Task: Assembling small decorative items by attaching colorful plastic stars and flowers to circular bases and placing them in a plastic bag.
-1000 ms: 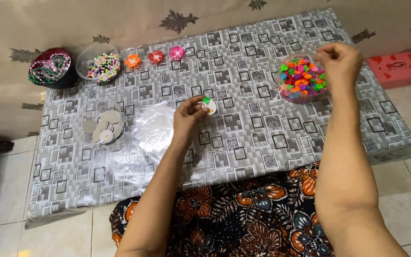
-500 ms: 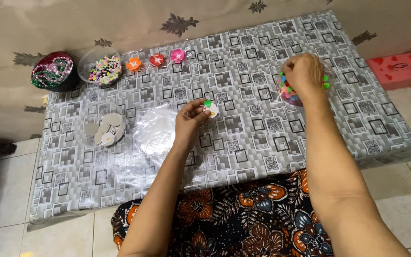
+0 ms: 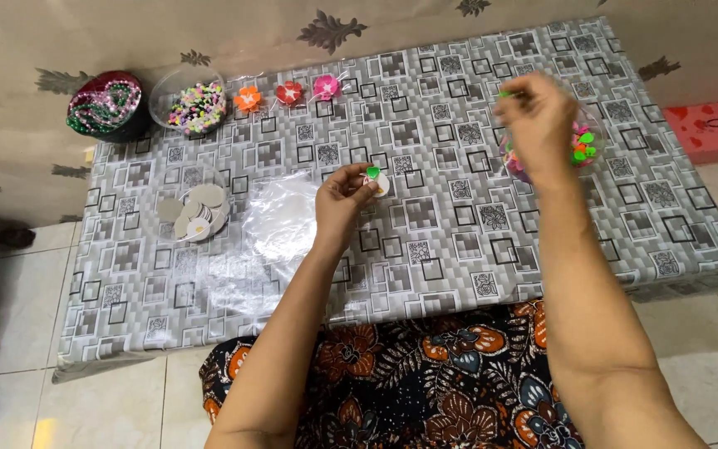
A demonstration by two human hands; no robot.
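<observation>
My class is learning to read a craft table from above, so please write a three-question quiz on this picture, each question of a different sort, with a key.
1. True or false: the left hand holds a small white disc with a green piece on it.
2. Which is nearest the right hand?
A. the stack of white discs
B. the clear tub of bright pieces
C. the red box
3. Fill in: the number of finished flowers in the row at the far edge of the table is ____.

Key: 1 true; 2 B; 3 three.
</observation>
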